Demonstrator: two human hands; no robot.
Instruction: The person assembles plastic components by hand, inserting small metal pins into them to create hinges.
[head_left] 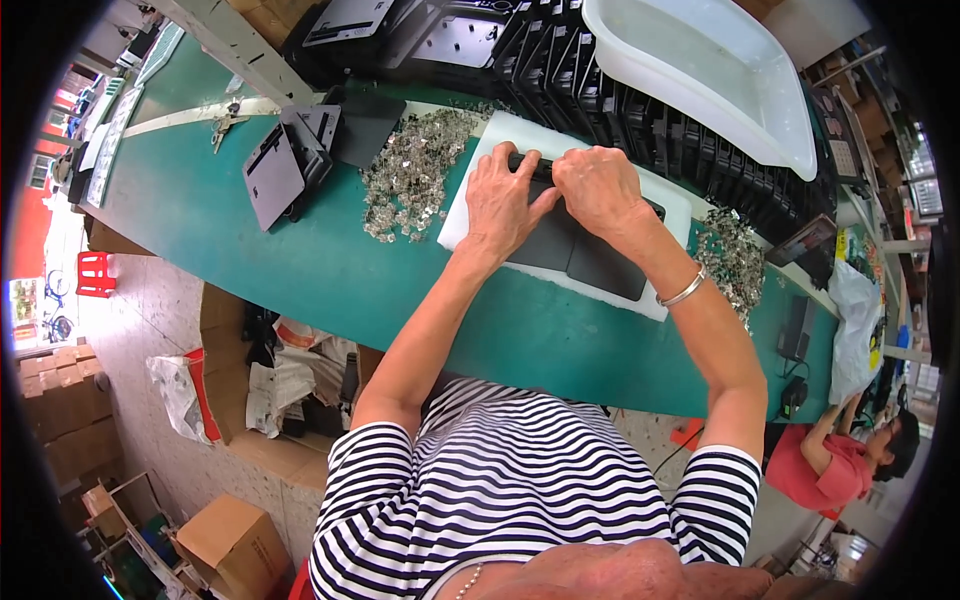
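A dark grey, flat device casing (600, 262) lies on a white foam pad (463, 212). A visible line divides its face. At the casing's far edge is a black plastic part (540, 168). My left hand (497, 205) grips that part, fingers bent over it and thumb pointing right. Close beside it, my right hand (603, 190) is closed in a fist-like pinch at the part's right side. Whatever its fingertips hold is hidden.
Small metal pieces lie in a left pile (415, 175) and a right pile (735, 262) on the green table (380, 285). Grey casings (275, 178) rest at left. Beyond stand a row of black casings (640, 130) and a white tub (710, 75). A person (825, 465) is at right.
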